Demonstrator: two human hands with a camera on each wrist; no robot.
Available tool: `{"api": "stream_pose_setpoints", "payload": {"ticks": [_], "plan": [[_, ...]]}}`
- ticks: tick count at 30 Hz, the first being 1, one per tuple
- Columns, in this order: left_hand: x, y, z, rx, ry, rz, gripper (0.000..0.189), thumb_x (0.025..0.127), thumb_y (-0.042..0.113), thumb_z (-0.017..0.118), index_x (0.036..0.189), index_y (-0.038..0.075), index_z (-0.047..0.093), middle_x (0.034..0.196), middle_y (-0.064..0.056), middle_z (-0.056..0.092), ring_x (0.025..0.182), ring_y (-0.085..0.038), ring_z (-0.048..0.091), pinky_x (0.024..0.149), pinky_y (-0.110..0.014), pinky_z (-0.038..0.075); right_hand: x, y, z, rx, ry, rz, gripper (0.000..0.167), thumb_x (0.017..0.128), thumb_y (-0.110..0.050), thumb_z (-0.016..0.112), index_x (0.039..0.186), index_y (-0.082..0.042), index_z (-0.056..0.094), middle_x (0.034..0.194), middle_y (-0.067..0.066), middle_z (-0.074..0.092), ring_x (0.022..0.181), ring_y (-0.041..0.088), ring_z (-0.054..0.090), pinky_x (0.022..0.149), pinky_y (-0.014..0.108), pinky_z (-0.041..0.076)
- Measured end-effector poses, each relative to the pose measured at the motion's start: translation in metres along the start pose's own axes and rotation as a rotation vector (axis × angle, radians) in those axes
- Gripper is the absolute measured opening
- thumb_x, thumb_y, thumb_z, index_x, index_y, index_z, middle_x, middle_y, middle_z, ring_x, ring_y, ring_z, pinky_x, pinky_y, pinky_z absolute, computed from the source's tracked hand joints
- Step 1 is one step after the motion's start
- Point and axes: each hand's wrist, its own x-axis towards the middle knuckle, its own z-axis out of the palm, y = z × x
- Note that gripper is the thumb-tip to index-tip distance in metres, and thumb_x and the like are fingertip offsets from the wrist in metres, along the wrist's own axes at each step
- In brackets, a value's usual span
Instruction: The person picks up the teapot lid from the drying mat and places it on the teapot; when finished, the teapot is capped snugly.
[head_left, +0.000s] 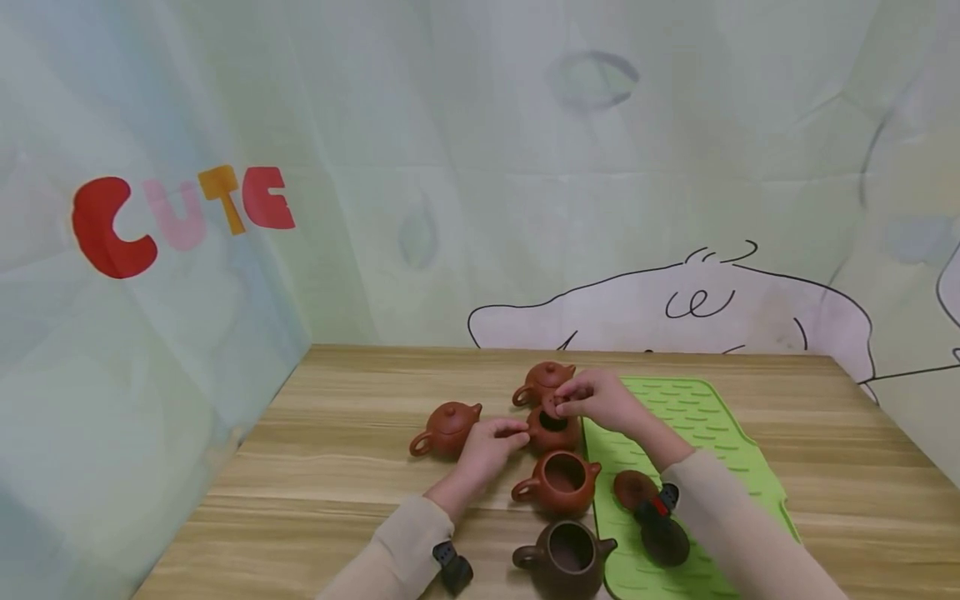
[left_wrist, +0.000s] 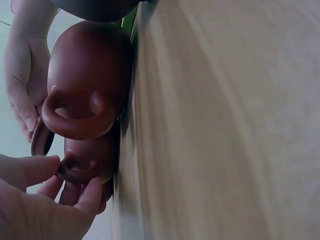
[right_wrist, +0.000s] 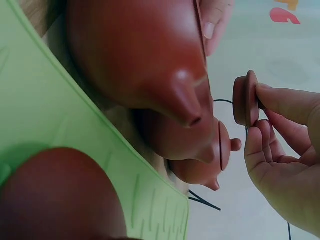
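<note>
Watching through the head feed, I take the open-mouthed red teapot [head_left: 566, 437] as the centre of my dial, with 12 o'clock at the far edge of the worktop [head_left: 337, 450]. Of the two hands, I see the left hand [head_left: 486, 452] coming in from about 8 o'clock, its thumb and fingers pinching that pot's handle [left_wrist: 80, 175]. The right hand [head_left: 603, 404] reaches over from 2 o'clock, grasping a small red lid [right_wrist: 241, 102] between thumb and fingers; the lid is above the pots, unseated, near the uncovered mouth. At 12 o'clock I have a lidded red teapot [head_left: 546, 379], and at 9 o'clock another lidded teapot [head_left: 450, 427]. Just below, at 6 o'clock, sits an orange-brown teapot [head_left: 564, 498], uncovered, and farther down that line a dark brown teapot [head_left: 570, 577], also open. A green mat [head_left: 690, 417] runs along the 3 o'clock side. On it, towards 4 o'clock, I make out a reddish-brown rounded piece [head_left: 630, 487] and a dark one [head_left: 666, 546], partly masked by the black wrist camera [head_left: 667, 497].
</note>
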Motion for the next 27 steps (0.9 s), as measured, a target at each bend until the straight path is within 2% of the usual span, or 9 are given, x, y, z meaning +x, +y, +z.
{"api": "stream_pose_setpoints", "payload": {"ticks": [10,19,27], "plan": [[0.0,-0.001,0.0,-0.006,0.0,-0.013,0.018,0.088,0.005,0.066,0.103,-0.005,0.07,0.106,-0.015,0.069,0.096,-0.02,0.058,0.076,-0.027,0.046,0.002,0.003,0.01,-0.02,-0.012,0.071,0.014,0.084,-0.009,0.073,0.097,-0.002,0.072,0.086,0.004,0.07,0.08,0.014,0.06,0.071,0.03,0.049],[0.001,-0.002,0.001,-0.019,0.0,-0.015,0.018,0.088,0.004,0.066,0.102,-0.005,0.07,0.105,-0.015,0.069,0.092,-0.017,0.058,0.074,-0.025,0.046,0.004,0.007,0.016,-0.05,-0.023,0.046,0.015,0.082,-0.007,0.073,0.095,0.0,0.072,0.086,0.004,0.07,0.08,0.013,0.06,0.071,0.029,0.05],[0.001,-0.002,0.0,-0.011,-0.005,-0.006,0.018,0.089,0.005,0.066,0.103,-0.005,0.07,0.107,-0.015,0.068,0.093,-0.017,0.058,0.073,-0.025,0.046,0.005,0.008,0.016,-0.062,-0.026,0.065,0.015,0.083,-0.007,0.073,0.096,-0.001,0.072,0.087,0.004,0.071,0.08,0.013,0.06,0.07,0.029,0.05]]}}
